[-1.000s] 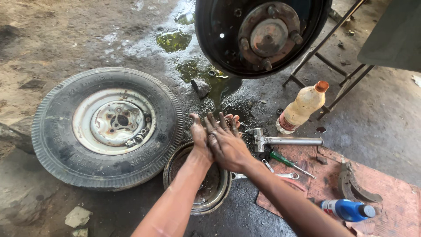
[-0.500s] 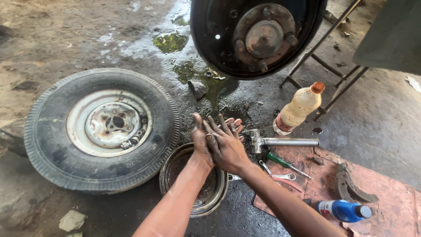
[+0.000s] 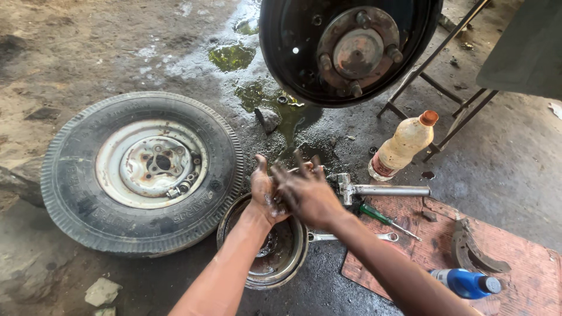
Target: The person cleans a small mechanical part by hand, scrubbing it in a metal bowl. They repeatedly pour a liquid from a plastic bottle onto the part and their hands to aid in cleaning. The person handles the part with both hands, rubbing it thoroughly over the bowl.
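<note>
Fingers (image 3: 304, 167) of both greasy hands spread and pressed together, holding nothing, just above the brake drum (image 3: 291, 257).

We note two bare forearms entering from the lower edge, no sleeves, gloves, watch or rings in view. Our left hand (image 3: 263, 196) and right hand (image 3: 307, 196) are both smeared with dark grease, wet and glossy on the palm and knuckles. The fingers (image 3: 300, 164) are blackened to the tips.
</note>
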